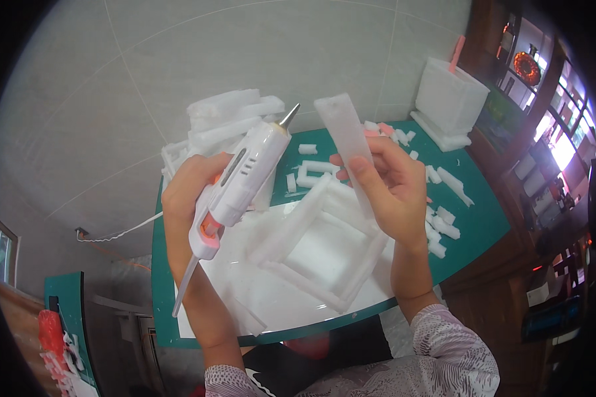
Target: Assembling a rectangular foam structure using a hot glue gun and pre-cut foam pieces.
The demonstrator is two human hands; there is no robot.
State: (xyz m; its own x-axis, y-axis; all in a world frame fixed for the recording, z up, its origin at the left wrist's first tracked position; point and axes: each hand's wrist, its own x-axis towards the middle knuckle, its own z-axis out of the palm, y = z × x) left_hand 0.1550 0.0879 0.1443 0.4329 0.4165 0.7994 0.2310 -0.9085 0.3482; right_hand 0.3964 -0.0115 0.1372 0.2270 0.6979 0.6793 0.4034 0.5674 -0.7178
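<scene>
My left hand point(184, 192) is wrapped round a white hot glue gun point(246, 169) with an orange trigger. Its metal nozzle points up and to the right, and a glue stick pokes out of its rear end. In my right hand point(402, 192) a flat white foam strip point(344, 129) is pinched between thumb and fingers, held up and slightly tilted. The nozzle and the strip are apart. Below both hands a rectangular frame of white foam bars point(288, 218) lies on a glossy white board point(228, 281).
The green tabletop point(480, 215) carries the board. Stacked white foam pieces point(225, 109) stand at the back left, small foam scraps point(444, 221) on the right. A white foam box point(450, 96) sits at the far right corner. A white cord point(122, 233) runs to the left wall.
</scene>
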